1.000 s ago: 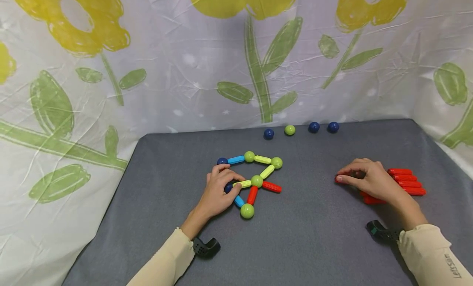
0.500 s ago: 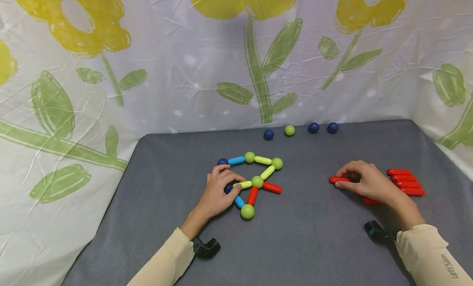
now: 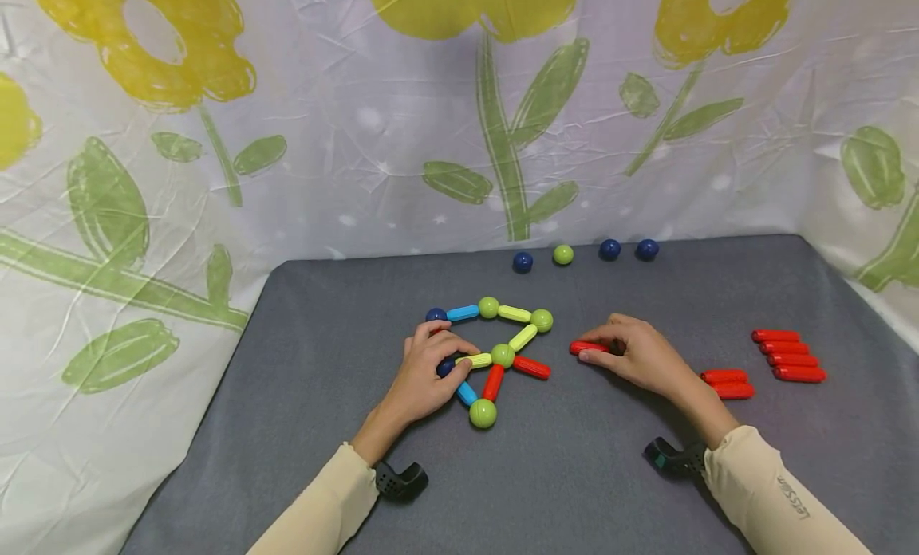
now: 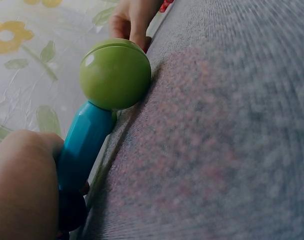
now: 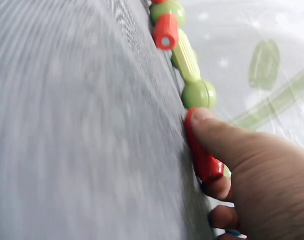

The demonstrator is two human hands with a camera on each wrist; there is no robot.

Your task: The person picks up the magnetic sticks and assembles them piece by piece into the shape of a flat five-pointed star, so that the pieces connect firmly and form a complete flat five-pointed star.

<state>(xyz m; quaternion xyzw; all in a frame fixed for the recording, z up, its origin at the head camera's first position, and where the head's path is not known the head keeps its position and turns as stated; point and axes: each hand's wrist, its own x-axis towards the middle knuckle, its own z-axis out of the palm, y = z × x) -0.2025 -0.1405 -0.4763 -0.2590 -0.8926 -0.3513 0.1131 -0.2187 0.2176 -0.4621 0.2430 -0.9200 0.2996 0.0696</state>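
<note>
In the head view my right hand (image 3: 635,356) pinches a red magnetic rod (image 3: 583,348) between thumb and fingers, to the right of a ball-and-rod figure. The right wrist view shows this red rod (image 5: 208,162) lengthwise under the thumb. My left hand (image 3: 433,369) steadies the figure, thumb and forefinger around the left end of a yellow-green rod (image 3: 477,360) beside a blue ball (image 3: 445,368). That rod meets a green ball (image 3: 502,355), from which a red rod (image 3: 532,368) sticks out with a free end. A blue rod (image 4: 84,145) joins a larger-looking green ball (image 4: 115,75) in the left wrist view.
Two red rods (image 3: 728,383) lie together near my right forearm, with several more red rods (image 3: 793,360) farther right. Along the back edge of the grey table (image 3: 567,475) sit loose balls: a green ball (image 3: 563,254) and blue balls (image 3: 610,249). A flowered cloth (image 3: 323,140) hangs behind.
My right hand has carried the red rod left from the pile toward the figure, leaving two red rods uncovered. The left hand stays in place; the figure has shifted very slightly.
</note>
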